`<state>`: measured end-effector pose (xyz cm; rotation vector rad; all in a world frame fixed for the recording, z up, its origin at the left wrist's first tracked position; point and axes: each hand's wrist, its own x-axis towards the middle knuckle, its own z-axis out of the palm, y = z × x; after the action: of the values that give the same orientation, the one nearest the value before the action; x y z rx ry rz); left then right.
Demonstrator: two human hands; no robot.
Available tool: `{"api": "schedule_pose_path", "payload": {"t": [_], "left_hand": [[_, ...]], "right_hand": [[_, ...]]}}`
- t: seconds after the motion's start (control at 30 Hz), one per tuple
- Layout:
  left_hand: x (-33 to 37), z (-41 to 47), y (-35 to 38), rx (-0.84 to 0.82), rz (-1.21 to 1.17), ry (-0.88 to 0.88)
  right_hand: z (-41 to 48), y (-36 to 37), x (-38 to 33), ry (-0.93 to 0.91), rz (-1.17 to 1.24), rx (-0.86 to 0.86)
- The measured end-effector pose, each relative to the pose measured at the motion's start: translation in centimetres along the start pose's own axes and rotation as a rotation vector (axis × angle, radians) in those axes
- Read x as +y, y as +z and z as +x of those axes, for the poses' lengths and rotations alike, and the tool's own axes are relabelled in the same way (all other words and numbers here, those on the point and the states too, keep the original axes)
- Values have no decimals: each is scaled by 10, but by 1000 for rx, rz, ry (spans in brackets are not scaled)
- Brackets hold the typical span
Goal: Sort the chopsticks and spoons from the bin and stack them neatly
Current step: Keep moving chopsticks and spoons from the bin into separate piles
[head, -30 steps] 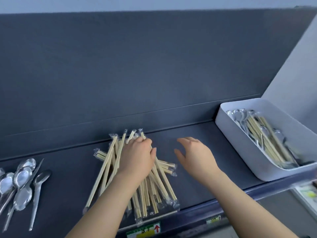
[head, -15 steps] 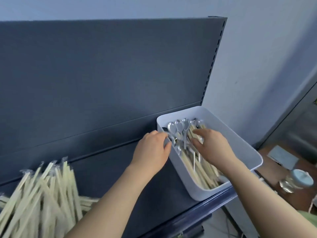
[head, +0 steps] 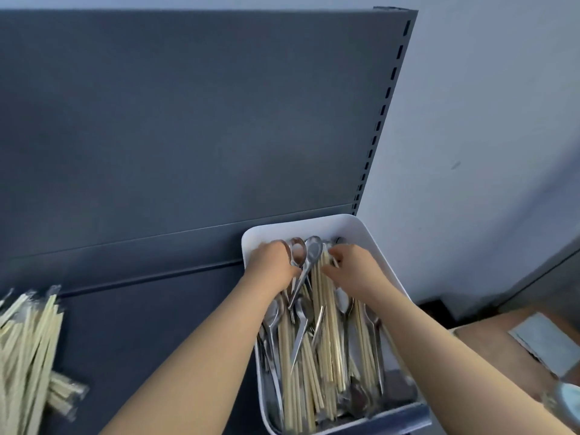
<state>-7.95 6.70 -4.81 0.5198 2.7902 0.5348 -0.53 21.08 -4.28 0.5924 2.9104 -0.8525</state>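
A white bin (head: pixel 314 221) sits at the right end of the dark shelf (head: pixel 150 324), filled with loose wooden chopsticks (head: pixel 326 340) and metal spoons (head: pixel 314 250) mixed together. Both of my hands are inside its far end. My left hand (head: pixel 273 262) curls its fingers round the bowls of the spoons at the bin's left side. My right hand (head: pixel 351 268) pinches the upper ends of a bundle of chopsticks beside them. A pile of plastic-wrapped chopsticks (head: pixel 28 356) lies on the shelf at the far left.
The shelf's grey back panel (head: pixel 188 120) rises right behind the bin. A pale wall stands to the right. Below right are a brown surface with a grey sheet (head: pixel 552 343) and a blurred jar (head: pixel 565 400).
My view swung right from the sorted chopstick pile to the bin. Both hands left the pile, reached into the bin and closed on cutlery at its far end.
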Motion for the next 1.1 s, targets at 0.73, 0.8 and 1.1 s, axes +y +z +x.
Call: {"api": "schedule_pose_path", "payload": {"t": [0.73,0.8,1.1], "left_hand": [[-16,36,13,88,-224,-98],[-15,36,13,64,-226,-103],[-12,33,9,-30,-284,-198]], "right_hand": [[44,39,10,95,218,75],[47,42,10,93,236,99],[53,33,-1,43,367,-19]]}}
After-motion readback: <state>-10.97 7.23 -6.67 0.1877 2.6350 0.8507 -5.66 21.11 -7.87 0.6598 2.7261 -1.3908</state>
